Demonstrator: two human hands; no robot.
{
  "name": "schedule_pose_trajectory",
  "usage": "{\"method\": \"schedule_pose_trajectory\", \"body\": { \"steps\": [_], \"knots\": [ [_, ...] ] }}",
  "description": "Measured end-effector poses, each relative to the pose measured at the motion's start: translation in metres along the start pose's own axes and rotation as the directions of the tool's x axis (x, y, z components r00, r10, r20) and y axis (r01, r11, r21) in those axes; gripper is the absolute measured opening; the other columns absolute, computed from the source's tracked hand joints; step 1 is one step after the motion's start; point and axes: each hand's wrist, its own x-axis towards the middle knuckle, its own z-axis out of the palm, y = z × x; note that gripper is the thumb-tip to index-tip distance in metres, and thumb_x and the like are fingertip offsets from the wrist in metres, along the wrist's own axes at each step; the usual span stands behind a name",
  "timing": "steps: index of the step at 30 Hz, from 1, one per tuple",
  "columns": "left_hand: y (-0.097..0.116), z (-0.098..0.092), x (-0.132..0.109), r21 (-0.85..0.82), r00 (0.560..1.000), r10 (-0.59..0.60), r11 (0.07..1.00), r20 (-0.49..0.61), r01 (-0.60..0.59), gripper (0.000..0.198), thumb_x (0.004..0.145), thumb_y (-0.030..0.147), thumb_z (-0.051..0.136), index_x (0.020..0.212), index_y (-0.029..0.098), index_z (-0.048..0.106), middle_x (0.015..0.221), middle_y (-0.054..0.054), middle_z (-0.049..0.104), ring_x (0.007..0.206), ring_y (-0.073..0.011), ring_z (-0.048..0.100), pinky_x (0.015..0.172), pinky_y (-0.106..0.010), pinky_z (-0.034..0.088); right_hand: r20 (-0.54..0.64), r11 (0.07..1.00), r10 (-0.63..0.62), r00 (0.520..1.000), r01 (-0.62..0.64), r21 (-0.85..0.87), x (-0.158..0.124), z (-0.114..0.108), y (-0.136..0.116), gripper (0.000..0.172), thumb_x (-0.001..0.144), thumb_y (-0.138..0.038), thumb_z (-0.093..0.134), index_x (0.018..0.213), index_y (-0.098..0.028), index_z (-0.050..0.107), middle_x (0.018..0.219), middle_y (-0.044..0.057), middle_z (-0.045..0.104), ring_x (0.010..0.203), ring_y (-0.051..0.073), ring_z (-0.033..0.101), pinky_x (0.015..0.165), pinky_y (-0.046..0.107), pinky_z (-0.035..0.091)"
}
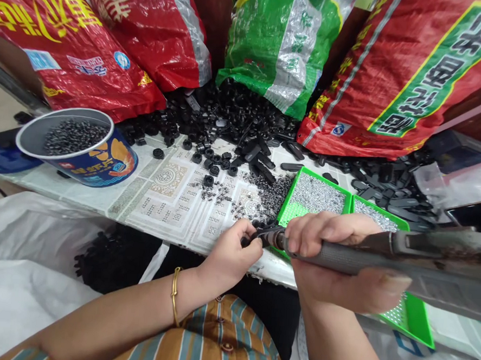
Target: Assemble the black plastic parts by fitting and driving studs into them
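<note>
- Striped shirt [198, 346], nearest the viewer: soft brown, orange and blue-grey cloth with dark buttons.
- Worktable [153, 202], pale patterned cover: the work appears midway, one piece under the tool and a large loose supply judged to be left; no finished pile can be told apart from it.
- Four glossy, creased woven-plastic sacks, along the back: two red at the left, a green sack [269, 46] in the middle, a red sack [393, 75] at the right.
- White bag [6, 280], lower left: limp, wrinkled film around black pieces [117, 254]; whether these are completed is not shown.
- Driver-like tool [441, 293]: grey, long-bodied and ribbed along the grip, its narrow end directed at the workpiece.
- Tub [98, 166]: round, blue-printed, pale-rimmed, partly filled with fine dark hardware [74, 134].
- Green tray [290, 196]: shallow, rigid plastic in compartments, strewn with silvery fasteners.
- Right hand [319, 282]: clamped around the tool's grip, fingers over the top.
- Left hand [236, 247]: thumb and fingers pinched together on the workpiece.
- Black workpiece [263, 236]: at the tool's tip, over the table's front edge; mostly hidden, so its fastening cannot be judged.
- Loose black parts [244, 115]: smooth rounded knobs and flat elongated strips, heaped before the sacks, seemingly unworked.
- Silvery fasteners [317, 193] and scattered dark bits [272, 195]: tiny, granular in appearance, abundant.
</note>
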Motion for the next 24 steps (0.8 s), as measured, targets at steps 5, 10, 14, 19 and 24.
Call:
{"method": "schedule_pose_trajectory", "body": {
  "steps": [5, 10, 14, 19, 24],
  "knots": [
    [-0.001, 0.002, 0.000, -0.007, 1.000, -0.026, 1.000, 0.002, 0.026, 0.011, 0.077, 0.027, 0.049, 0.074, 0.019, 0.042, 0.053, 0.009, 0.033, 0.042, -0.0043, 0.028, 0.044, -0.018, 0.026, 0.024, 1.000, -0.005, 1.000, 0.005, 0.020, -0.006, -0.003, 0.006, 0.029, 0.069, -0.048, 0.058, 0.068, -0.020, 0.056, 0.047, -0.003, 0.049, 0.040, 0.013, 0.046, 0.042, 0.029, 0.039],
    [-0.004, 0.007, 0.004, -0.001, 0.996, -0.088, 0.996, 0.027, 0.089, 0.013, 0.074, 0.029, 0.050, 0.071, 0.019, 0.042, 0.050, 0.010, 0.033, 0.038, -0.0036, 0.028, 0.041, -0.019, 0.025, -0.099, 1.000, 0.015, 0.995, -0.013, 0.019, -0.003, -0.008, 0.010, 0.034, 0.072, -0.054, 0.053, 0.077, -0.021, 0.057, 0.045, -0.005, 0.047, 0.038, 0.012, 0.045, 0.040, 0.026, 0.037],
    [0.001, 0.004, 0.008, -0.001, 0.984, -0.172, 0.985, 0.038, 0.172, 0.013, 0.074, 0.030, 0.049, 0.072, 0.021, 0.040, 0.046, 0.011, 0.033, 0.034, -0.0045, 0.030, 0.037, -0.018, 0.023, -0.283, 0.991, -0.095, 0.954, 0.063, -0.120, 0.002, -0.031, -0.014, 0.044, 0.068, -0.062, 0.051, 0.082, -0.020, 0.057, 0.044, -0.007, 0.046, 0.035, 0.012, 0.043, 0.038, 0.027, 0.035],
    [0.007, -0.003, 0.003, -0.156, 0.974, -0.198, 0.965, 0.108, 0.213, 0.014, 0.076, 0.030, 0.046, 0.071, 0.020, 0.037, 0.045, 0.012, 0.033, 0.034, -0.0047, 0.031, 0.040, -0.019, 0.035, -0.384, 0.868, -0.322, 0.865, 0.108, -0.484, -0.014, -0.087, -0.036, 0.039, 0.070, -0.054, 0.052, 0.084, -0.018, 0.058, 0.045, -0.004, 0.049, 0.039, 0.013, 0.046, 0.043, 0.029, 0.038],
    [0.005, -0.001, -0.004, -0.264, 0.963, -0.217, 0.931, 0.160, 0.253, 0.017, 0.076, 0.030, 0.050, 0.072, 0.019, 0.038, 0.059, 0.008, 0.046, 0.036, -0.0026, 0.037, 0.043, -0.021, 0.040, -0.465, 0.781, -0.395, 0.793, 0.022, -0.625, -0.027, -0.123, -0.022, 0.032, 0.073, -0.046, 0.048, 0.083, -0.016, 0.055, 0.044, -0.004, 0.047, 0.038, 0.014, 0.046, 0.044, 0.030, 0.037]
  ]
}}
